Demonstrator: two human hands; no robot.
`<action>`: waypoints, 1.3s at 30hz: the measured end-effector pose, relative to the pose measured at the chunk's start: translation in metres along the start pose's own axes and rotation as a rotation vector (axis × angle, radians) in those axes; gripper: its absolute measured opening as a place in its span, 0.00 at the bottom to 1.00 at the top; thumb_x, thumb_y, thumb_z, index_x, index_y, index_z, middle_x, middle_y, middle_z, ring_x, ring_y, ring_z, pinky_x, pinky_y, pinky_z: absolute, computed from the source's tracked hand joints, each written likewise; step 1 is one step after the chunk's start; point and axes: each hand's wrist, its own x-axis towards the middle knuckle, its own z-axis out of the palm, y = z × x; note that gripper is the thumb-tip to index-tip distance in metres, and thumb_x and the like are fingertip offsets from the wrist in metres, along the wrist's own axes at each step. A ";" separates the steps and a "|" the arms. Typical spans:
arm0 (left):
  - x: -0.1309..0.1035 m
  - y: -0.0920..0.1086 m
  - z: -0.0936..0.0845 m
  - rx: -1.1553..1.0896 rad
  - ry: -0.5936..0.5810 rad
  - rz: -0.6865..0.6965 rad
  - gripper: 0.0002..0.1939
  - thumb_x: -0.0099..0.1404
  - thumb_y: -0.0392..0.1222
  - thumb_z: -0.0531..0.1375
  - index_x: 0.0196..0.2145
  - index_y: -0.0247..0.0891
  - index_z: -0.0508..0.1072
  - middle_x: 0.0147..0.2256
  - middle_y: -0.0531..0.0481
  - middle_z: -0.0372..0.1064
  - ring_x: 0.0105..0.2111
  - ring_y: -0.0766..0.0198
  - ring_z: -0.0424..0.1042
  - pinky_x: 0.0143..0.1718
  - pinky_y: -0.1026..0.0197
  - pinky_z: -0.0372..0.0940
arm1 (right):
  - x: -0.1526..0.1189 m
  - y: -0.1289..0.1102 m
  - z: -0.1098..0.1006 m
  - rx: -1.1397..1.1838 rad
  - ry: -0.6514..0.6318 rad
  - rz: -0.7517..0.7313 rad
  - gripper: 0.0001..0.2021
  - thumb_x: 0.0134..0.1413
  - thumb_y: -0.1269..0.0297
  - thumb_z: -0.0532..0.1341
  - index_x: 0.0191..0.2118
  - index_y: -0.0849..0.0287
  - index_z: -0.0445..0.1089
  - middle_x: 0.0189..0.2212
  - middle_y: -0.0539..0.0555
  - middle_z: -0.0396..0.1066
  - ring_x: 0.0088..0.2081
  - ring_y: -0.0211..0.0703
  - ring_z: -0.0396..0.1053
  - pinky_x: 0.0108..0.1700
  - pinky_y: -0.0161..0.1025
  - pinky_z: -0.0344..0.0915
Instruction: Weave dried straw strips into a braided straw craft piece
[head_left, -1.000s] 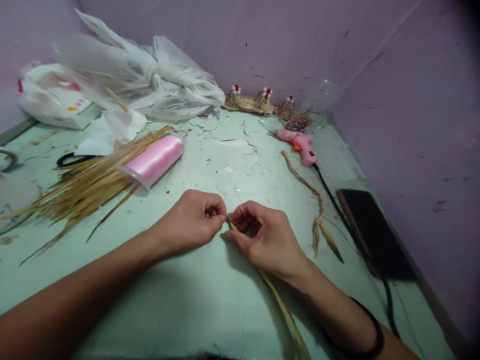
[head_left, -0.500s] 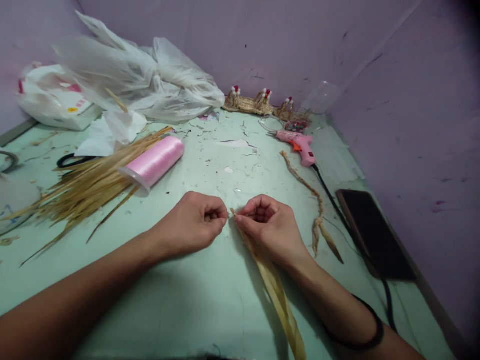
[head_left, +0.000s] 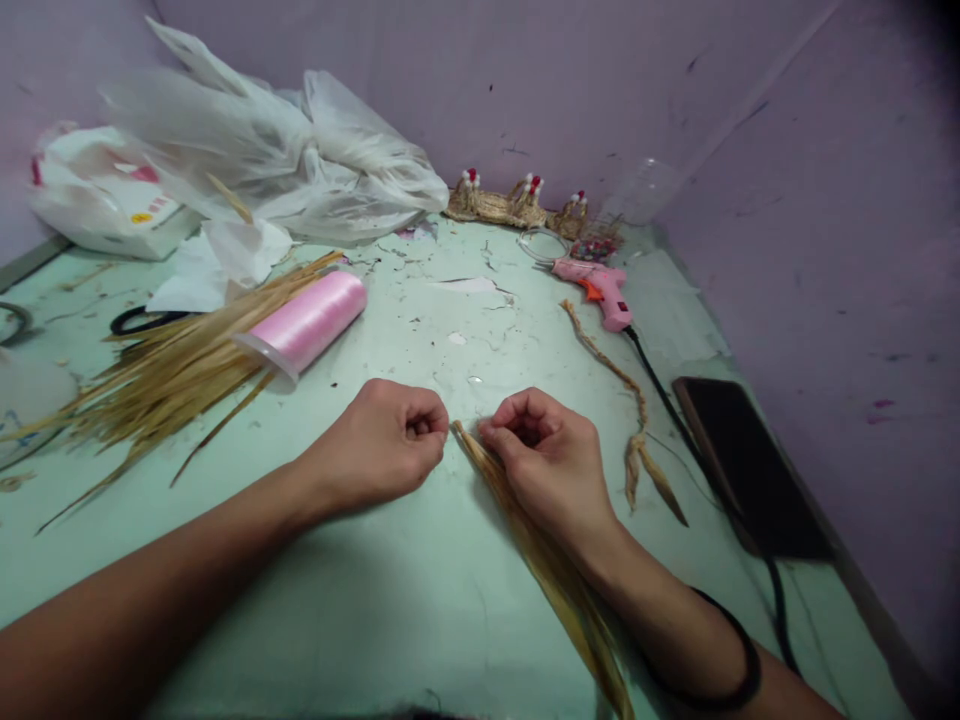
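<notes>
Near the middle of the pale green table (head_left: 360,620), my left hand (head_left: 386,437) is closed, thumb and fingertips pressed together just left of the tip of a dried straw strip (head_left: 551,580). What it pinches, if anything, is too small to make out. My right hand (head_left: 551,455) is also in a pinch, right beside the strip's upper end; whatever lies between its fingertips cannot be made out. The strip runs from between my hands down to the bottom edge, partly under my right hand and forearm.
Straw strips (head_left: 172,385) and a pink ribbon spool (head_left: 311,315) lie left. Plastic bags (head_left: 300,160) and beaded woven pieces (head_left: 499,208) sit behind. A pink glue gun (head_left: 600,290), a braided strip (head_left: 607,365) and a phone (head_left: 750,465) are right.
The straw strip has shifted and turned, its tip now left of my right fingertips. My right hand has moved slightly right, my left slightly left, widening the gap.
</notes>
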 end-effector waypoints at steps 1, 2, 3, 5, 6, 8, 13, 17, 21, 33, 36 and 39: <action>0.000 0.000 0.000 0.005 0.001 -0.002 0.05 0.49 0.33 0.52 0.19 0.34 0.66 0.16 0.56 0.57 0.18 0.73 0.55 0.18 0.70 0.51 | 0.001 0.001 0.000 -0.009 0.006 -0.010 0.03 0.41 0.71 0.59 0.23 0.58 0.63 0.17 0.46 0.64 0.19 0.32 0.59 0.22 0.32 0.57; 0.000 0.000 0.000 0.009 0.000 -0.002 0.05 0.49 0.33 0.52 0.19 0.34 0.66 0.16 0.56 0.57 0.18 0.73 0.55 0.18 0.70 0.51 | 0.001 0.002 -0.001 -0.015 0.008 -0.017 0.03 0.41 0.71 0.59 0.23 0.58 0.63 0.17 0.46 0.64 0.19 0.33 0.59 0.22 0.32 0.57; 0.000 0.000 0.000 0.012 -0.002 -0.002 0.05 0.49 0.33 0.52 0.19 0.34 0.66 0.16 0.56 0.57 0.18 0.73 0.55 0.18 0.70 0.51 | 0.002 0.003 -0.002 -0.024 0.004 -0.021 0.02 0.42 0.71 0.59 0.24 0.58 0.64 0.17 0.47 0.64 0.19 0.33 0.60 0.22 0.32 0.57; 0.000 -0.001 0.000 0.017 -0.004 -0.001 0.05 0.49 0.34 0.52 0.19 0.35 0.67 0.16 0.56 0.57 0.18 0.72 0.55 0.18 0.70 0.51 | 0.003 0.004 -0.004 -0.066 -0.009 -0.034 0.01 0.45 0.69 0.58 0.26 0.58 0.66 0.19 0.48 0.67 0.20 0.34 0.61 0.23 0.33 0.59; 0.000 -0.001 0.000 0.018 -0.005 0.000 0.05 0.49 0.34 0.52 0.20 0.35 0.67 0.16 0.56 0.57 0.18 0.72 0.55 0.18 0.70 0.52 | 0.004 0.004 -0.005 -0.101 -0.017 -0.052 0.03 0.46 0.68 0.57 0.28 0.59 0.68 0.21 0.49 0.68 0.22 0.36 0.63 0.24 0.34 0.60; 0.000 -0.002 0.000 0.018 -0.002 0.001 0.05 0.49 0.34 0.52 0.20 0.34 0.67 0.16 0.56 0.58 0.18 0.72 0.55 0.18 0.70 0.52 | 0.004 0.003 -0.009 -0.199 -0.044 -0.117 0.05 0.47 0.68 0.57 0.31 0.58 0.70 0.26 0.52 0.71 0.27 0.39 0.67 0.30 0.37 0.62; 0.000 -0.002 0.000 0.019 0.009 -0.009 0.05 0.49 0.34 0.52 0.20 0.35 0.67 0.16 0.56 0.58 0.18 0.72 0.56 0.18 0.69 0.52 | 0.007 -0.004 -0.017 -0.483 -0.164 -0.270 0.09 0.52 0.67 0.53 0.29 0.57 0.71 0.26 0.53 0.71 0.29 0.41 0.66 0.32 0.38 0.59; -0.001 0.000 0.000 0.036 0.007 -0.008 0.06 0.50 0.33 0.52 0.20 0.35 0.66 0.16 0.56 0.58 0.18 0.72 0.56 0.18 0.69 0.52 | 0.009 -0.007 -0.020 -0.699 -0.189 -0.246 0.17 0.55 0.58 0.51 0.19 0.58 0.62 0.15 0.50 0.61 0.19 0.36 0.56 0.23 0.36 0.49; -0.002 -0.003 0.002 0.097 0.071 0.179 0.06 0.50 0.30 0.51 0.20 0.35 0.65 0.23 0.53 0.65 0.20 0.72 0.58 0.21 0.68 0.54 | 0.010 -0.008 -0.019 -0.562 -0.182 -0.156 0.19 0.56 0.58 0.48 0.17 0.59 0.56 0.13 0.48 0.56 0.18 0.34 0.52 0.22 0.35 0.47; -0.002 -0.004 0.006 0.169 -0.013 0.354 0.07 0.50 0.28 0.50 0.19 0.35 0.64 0.29 0.50 0.68 0.25 0.69 0.62 0.27 0.66 0.57 | 0.010 -0.009 -0.007 0.422 -0.251 0.270 0.17 0.49 0.53 0.56 0.20 0.60 0.58 0.20 0.50 0.68 0.15 0.29 0.55 0.15 0.29 0.46; -0.002 -0.006 0.007 0.172 -0.017 0.356 0.07 0.50 0.28 0.51 0.20 0.35 0.65 0.28 0.50 0.67 0.25 0.69 0.62 0.26 0.66 0.56 | 0.010 -0.009 -0.007 0.503 -0.263 0.318 0.16 0.49 0.52 0.56 0.22 0.59 0.57 0.21 0.50 0.69 0.13 0.28 0.55 0.13 0.28 0.43; -0.003 -0.006 0.007 0.173 -0.020 0.351 0.07 0.50 0.28 0.51 0.20 0.35 0.64 0.28 0.51 0.67 0.23 0.71 0.60 0.25 0.66 0.55 | 0.010 -0.008 -0.007 0.513 -0.265 0.352 0.16 0.48 0.52 0.56 0.22 0.59 0.57 0.16 0.46 0.62 0.12 0.28 0.54 0.12 0.27 0.42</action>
